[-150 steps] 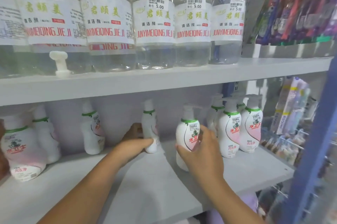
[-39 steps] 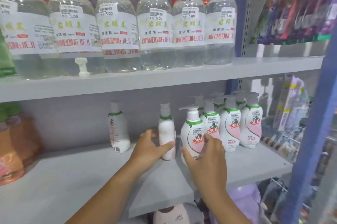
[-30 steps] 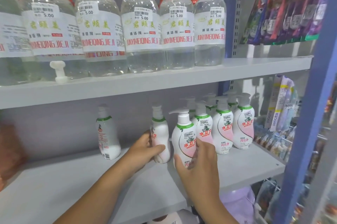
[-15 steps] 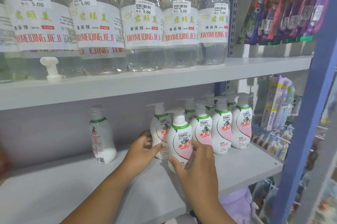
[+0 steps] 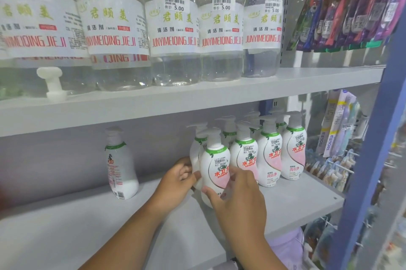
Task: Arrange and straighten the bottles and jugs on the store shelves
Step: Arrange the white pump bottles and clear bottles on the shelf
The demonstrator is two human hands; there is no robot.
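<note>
Grey store shelves fill the view, and down on the lower shelf (image 5: 307, 201) the action is tight. Right hand (image 5: 239, 201) has its fingers (image 5: 214, 195) curled around the front pump bottle (image 5: 216, 168), label facing out; left hand (image 5: 175, 182) has fingers (image 5: 186, 169) wrapped on the bottle behind (image 5: 194, 155). Half a second ago these two stood a touch apart from the row (image 5: 270, 151) on the right; now they sit pressed against it, so the gap is closed and this cluster looks nearly squared. One lone bottle (image 5: 119, 166) stands well apart to the left, turned sideways, likely the next to join. Clear jugs (image 5: 173, 34) above look lined up already.
</note>
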